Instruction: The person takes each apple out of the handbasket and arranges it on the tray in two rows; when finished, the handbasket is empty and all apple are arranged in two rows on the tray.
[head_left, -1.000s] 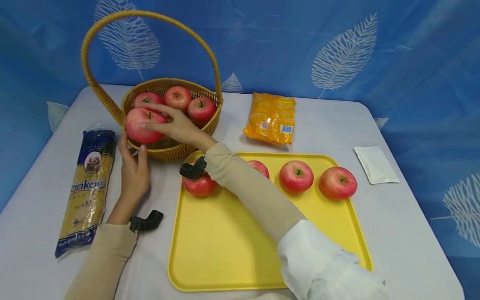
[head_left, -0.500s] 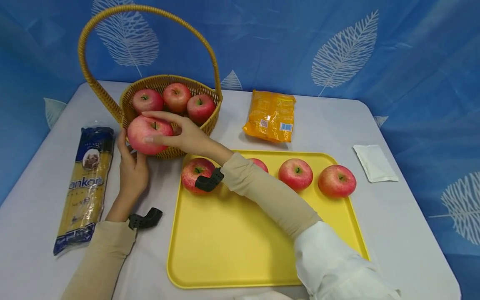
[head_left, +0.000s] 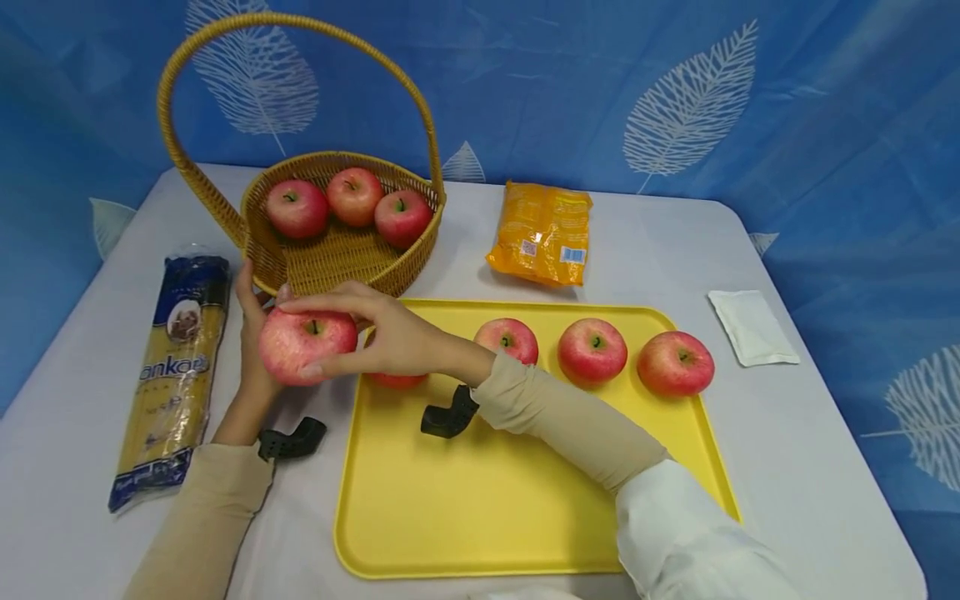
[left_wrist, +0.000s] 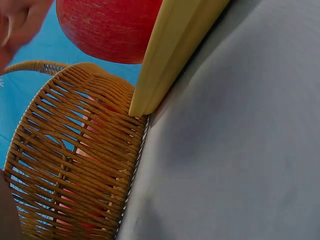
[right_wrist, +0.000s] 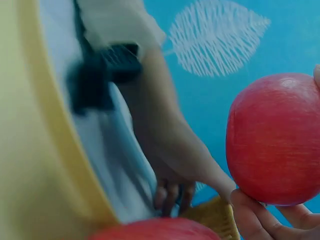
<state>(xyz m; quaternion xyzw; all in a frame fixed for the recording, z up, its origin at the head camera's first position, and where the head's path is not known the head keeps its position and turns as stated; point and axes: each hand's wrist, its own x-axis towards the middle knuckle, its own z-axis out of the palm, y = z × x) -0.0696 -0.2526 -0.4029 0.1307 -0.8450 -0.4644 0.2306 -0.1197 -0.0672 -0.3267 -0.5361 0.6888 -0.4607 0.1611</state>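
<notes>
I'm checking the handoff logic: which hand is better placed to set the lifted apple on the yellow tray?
The right hand: it already grips the apple beside the yellow tray. The left hand sits behind the apple, by the basket.

1. My right hand reaches across to my left, fingers curled in a grip, thumb low and forefinger arched on top
2. My left hand stands upright behind it, fingers straight and pointing away from me
3. Both forearms wear beige sleeves
</notes>
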